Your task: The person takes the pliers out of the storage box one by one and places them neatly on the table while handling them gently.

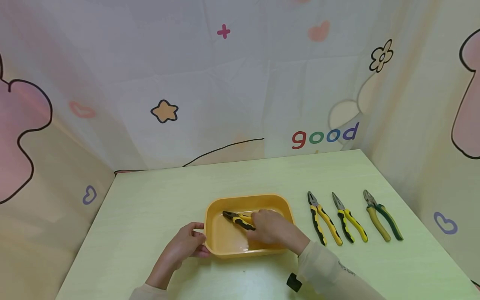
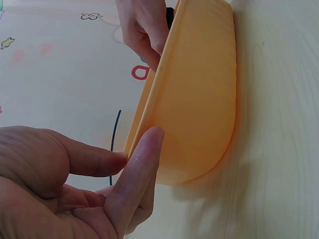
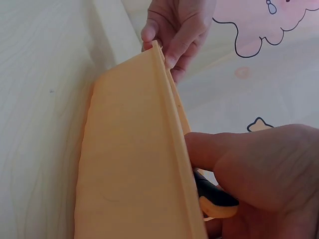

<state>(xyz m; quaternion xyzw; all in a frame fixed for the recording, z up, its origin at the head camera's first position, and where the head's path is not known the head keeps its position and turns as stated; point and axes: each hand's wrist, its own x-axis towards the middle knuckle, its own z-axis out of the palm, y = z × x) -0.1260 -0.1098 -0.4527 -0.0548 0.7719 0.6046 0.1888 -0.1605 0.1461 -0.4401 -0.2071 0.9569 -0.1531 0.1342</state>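
A yellow plastic tray [image 1: 240,253] sits on the table. My left hand [image 1: 184,245] pinches its left rim; in the left wrist view the thumb lies on the inner side and the fingers [image 2: 144,159] against the outer wall. My right hand [image 1: 271,227] reaches into the tray and grips the yellow-and-black handles of a pair of pliers [image 1: 240,221], whose dark head points left. In the right wrist view a handle end [image 3: 218,196] of these pliers shows under that hand, behind the tray wall. The right fingertips are mostly hidden.
Right of the tray lie yellow-and-black combination pliers [image 1: 318,212], long-nose pliers [image 1: 343,210] and green-handled diagonal cutters [image 1: 375,206], in a row. A small black object [image 1: 294,282] shows beside the right sleeve. Printed cloth [image 1: 232,83] surrounds the table's back and sides.
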